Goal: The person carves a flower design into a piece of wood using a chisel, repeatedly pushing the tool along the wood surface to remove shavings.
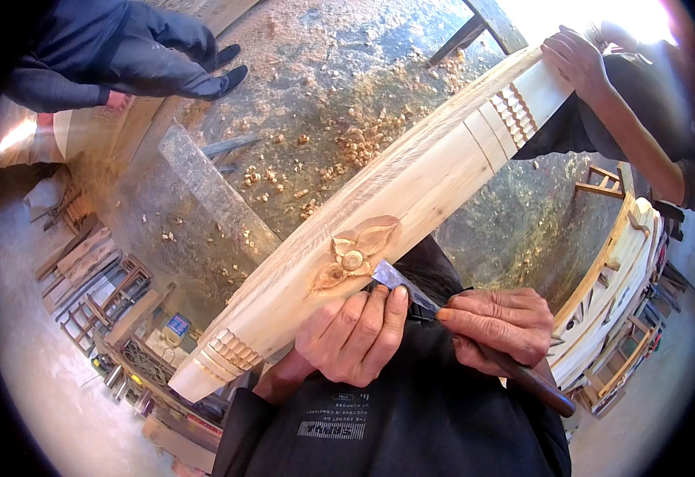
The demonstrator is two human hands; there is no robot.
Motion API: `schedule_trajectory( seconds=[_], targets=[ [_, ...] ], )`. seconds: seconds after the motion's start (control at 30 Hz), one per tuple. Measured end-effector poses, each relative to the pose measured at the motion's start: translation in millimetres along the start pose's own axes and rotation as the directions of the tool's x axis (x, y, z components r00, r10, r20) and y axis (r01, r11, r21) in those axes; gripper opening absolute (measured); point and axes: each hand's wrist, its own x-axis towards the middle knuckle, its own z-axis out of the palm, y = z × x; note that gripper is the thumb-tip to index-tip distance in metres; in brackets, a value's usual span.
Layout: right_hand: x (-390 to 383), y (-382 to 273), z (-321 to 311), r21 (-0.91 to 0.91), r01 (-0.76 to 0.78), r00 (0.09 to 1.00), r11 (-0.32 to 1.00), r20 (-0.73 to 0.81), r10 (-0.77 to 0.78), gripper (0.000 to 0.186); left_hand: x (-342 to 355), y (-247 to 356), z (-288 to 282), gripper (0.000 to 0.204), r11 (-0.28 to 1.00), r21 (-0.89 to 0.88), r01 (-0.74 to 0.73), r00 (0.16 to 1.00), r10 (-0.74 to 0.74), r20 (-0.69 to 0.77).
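A long pale wooden beam (435, 187) slants from lower left to upper right in front of me. Its near face bears a carved flower (353, 256) with a round centre, and notched bands sit toward both ends. My right hand (502, 327) is closed around a wood chisel, its dark handle (534, 383) jutting out to the lower right. The chisel's flat metal blade (401, 280) reaches the flower's lower right edge. My left hand (353, 335) is curled against the beam, its fingertips pinching the blade close to its tip. Part of the blade is hidden by my fingers.
A person's hand (576, 60) rests on the beam's far right end. Another person (125, 52) stands at upper left. Curled shavings (359, 147) litter the floor around a wooden trestle board (212, 187). Tools and timber (137, 342) lie at left; a long pale wooden piece (614, 278) at right.
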Motion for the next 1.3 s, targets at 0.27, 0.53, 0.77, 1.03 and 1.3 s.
schedule_trajectory(
  seconds=[0.27, 0.53, 0.77, 1.03, 1.3],
  targets=[
    [-1.5, -7.8, 3.8, -0.019, -0.046, 0.999, 0.999, -0.015, 0.046, 0.029, -3.5, 0.2, 0.6, 0.017, 1.0, 0.01, 0.0, 1.0, 0.0, -0.005],
    [-7.5, -10.0, 2.0, -0.03, -0.077, 0.997, 0.997, -0.034, 0.076, 0.032, 3.7, 0.6, -9.9, 0.024, 0.999, -0.037, 0.017, 0.998, -0.015, 0.053],
    [-50.4, -1.7, 7.4, 0.098, -0.154, 0.943, 0.983, -0.282, 0.176, 0.032, 16.7, 3.0, -22.4, 0.039, 0.958, 0.058, 0.282, 0.942, -0.288, 0.17],
    [-39.6, -14.3, 9.6, 0.234, -0.12, 0.992, 0.965, -0.021, 0.128, 0.05, -1.8, -7.6, -26.8, 0.036, 0.964, -0.258, -0.063, 0.992, 0.09, 0.094],
    [-31.1, -17.6, 43.6, 0.177, -0.042, 0.969, 0.983, -0.234, 0.084, 0.033, -0.4, -11.3, -18.9, 0.029, 0.987, -0.077, -0.14, 0.987, 0.145, 0.072]
  ],
)
